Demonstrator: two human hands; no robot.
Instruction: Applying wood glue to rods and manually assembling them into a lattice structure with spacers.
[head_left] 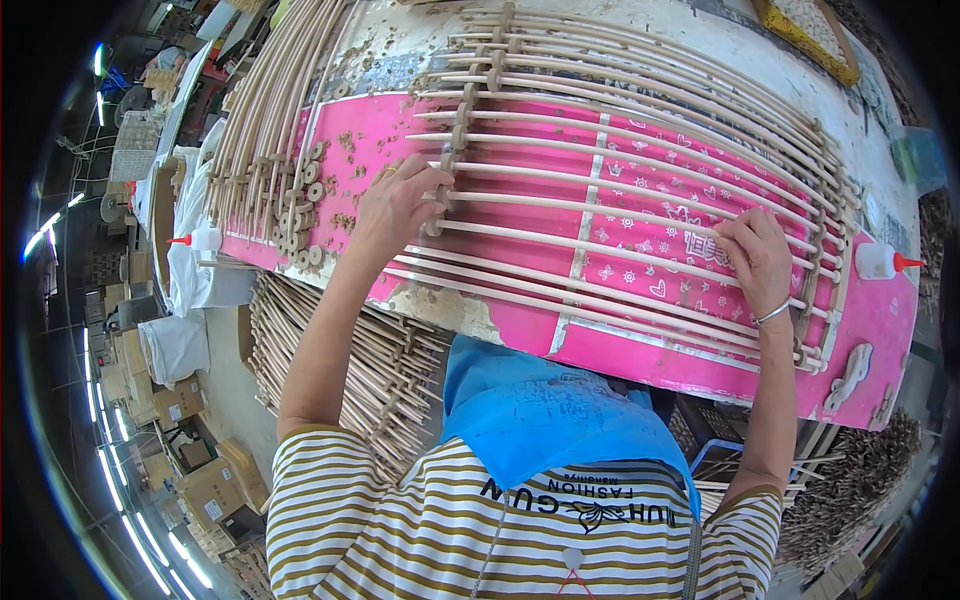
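Long thin wooden rods lie side by side across a pink printed sheet on the table. Small round wooden discs sit along the rods near their left ends, with another row of discs near the right ends. At the left row, my left hand has its fingers closed around a disc at a rod's end. Farther right, my right hand is bent over the rods, thumb and fingers pinched on one rod just short of the right row. Fingertips partly hide both contact spots.
Bundled rods and loose discs lie at the table's left. White bottles with red tips stand at the left and right. A whitish cloth-like piece rests near the right edge. More rods are stacked below the table.
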